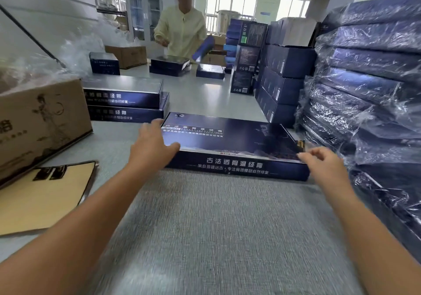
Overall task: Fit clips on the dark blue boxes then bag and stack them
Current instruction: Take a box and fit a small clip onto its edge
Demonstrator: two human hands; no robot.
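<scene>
The left hand (152,143) rests open on the dark blue box (230,143); the right hand (323,162), loosely curled, touches its right corner. The box lies flat, long axis left-right.

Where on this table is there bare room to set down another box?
Free: the grey table between both forearms, in front of the dark blue box, and the strip beyond it toward the far boxes. Crowded: bagged stack on the right, cardboard carton and stacked boxes on the left.
</scene>
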